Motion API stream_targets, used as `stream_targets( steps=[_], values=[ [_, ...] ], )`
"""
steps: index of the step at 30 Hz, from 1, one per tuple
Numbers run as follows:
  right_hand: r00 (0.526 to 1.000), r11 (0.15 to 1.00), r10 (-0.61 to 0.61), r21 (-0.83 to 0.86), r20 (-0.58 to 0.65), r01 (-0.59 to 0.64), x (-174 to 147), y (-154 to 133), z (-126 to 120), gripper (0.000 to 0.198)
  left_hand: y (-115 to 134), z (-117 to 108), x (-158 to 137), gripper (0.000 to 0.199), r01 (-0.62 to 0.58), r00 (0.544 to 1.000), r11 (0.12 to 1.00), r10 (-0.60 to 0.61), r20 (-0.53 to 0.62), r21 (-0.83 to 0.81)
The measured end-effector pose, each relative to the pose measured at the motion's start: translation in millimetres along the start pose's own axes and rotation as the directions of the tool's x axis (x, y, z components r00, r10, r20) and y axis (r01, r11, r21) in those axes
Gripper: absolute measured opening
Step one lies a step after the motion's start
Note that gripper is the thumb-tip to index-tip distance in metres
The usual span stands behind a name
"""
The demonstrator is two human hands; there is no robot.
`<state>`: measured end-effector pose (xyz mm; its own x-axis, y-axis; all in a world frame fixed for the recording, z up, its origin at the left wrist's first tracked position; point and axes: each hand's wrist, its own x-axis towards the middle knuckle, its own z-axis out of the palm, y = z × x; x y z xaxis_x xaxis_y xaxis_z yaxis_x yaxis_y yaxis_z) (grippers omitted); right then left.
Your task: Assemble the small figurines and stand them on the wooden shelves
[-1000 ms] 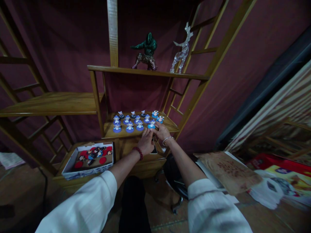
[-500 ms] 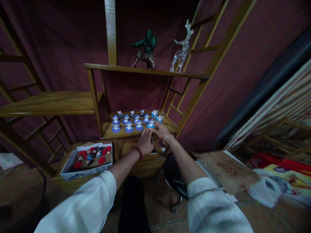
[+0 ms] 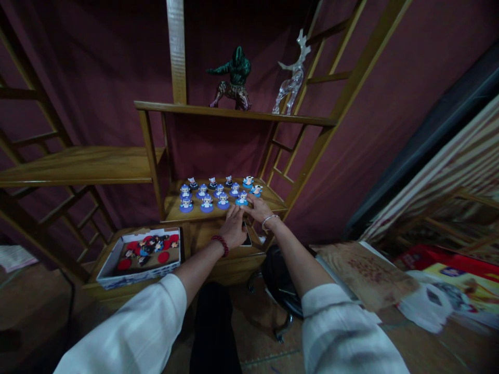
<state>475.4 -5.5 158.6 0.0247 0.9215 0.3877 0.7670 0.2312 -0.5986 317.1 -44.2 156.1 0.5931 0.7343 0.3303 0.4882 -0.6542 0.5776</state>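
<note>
Head view, nearest items first.

Sleeves [image 3: 132,330], white, two: both forearms reach forward and inward from them.

Left hand [image 3: 233,228]: red bead bracelet [image 3: 221,245] at the wrist; back of hand up, fingers pointing away, tips at the near edge of the blue-based figurine.

Right hand [image 3: 259,209]: pale bangle [image 3: 270,222] at the wrist; angled in from the right, fingertips by the same base. Whether either hand pinches it or merely touches it cannot be told.

Open box [image 3: 139,275], left of the hands: loose small figures and red discs inside.

Blue-based figurine [image 3: 242,197]: upright, right end of the front row on the lower shelf [image 3: 174,212]. Probably light, stiff plastic, somewhat slick; small parts perhaps easily knocked. Best held by the base rim.

Purple-based figurines [image 3: 207,203]: to its left, in two rows.

Dark-based figurines [image 3: 212,183], three: behind those.

Upper shelf [image 3: 234,113]: green-and-brown statue [image 3: 236,78]; clear deer figure [image 3: 290,85].
</note>
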Motion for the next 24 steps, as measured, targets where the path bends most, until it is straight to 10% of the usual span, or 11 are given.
stream_targets(
  steps=[24],
  values=[
    [0.989, 0.954, -0.033, 0.298, 0.146, -0.012, 14.4, 10.7, -0.4, 0.065, 0.8, 5.0, -0.7, 0.065, -0.004, 1.0, 0.999, 0.004, 0.005, 0.039]
  ],
)
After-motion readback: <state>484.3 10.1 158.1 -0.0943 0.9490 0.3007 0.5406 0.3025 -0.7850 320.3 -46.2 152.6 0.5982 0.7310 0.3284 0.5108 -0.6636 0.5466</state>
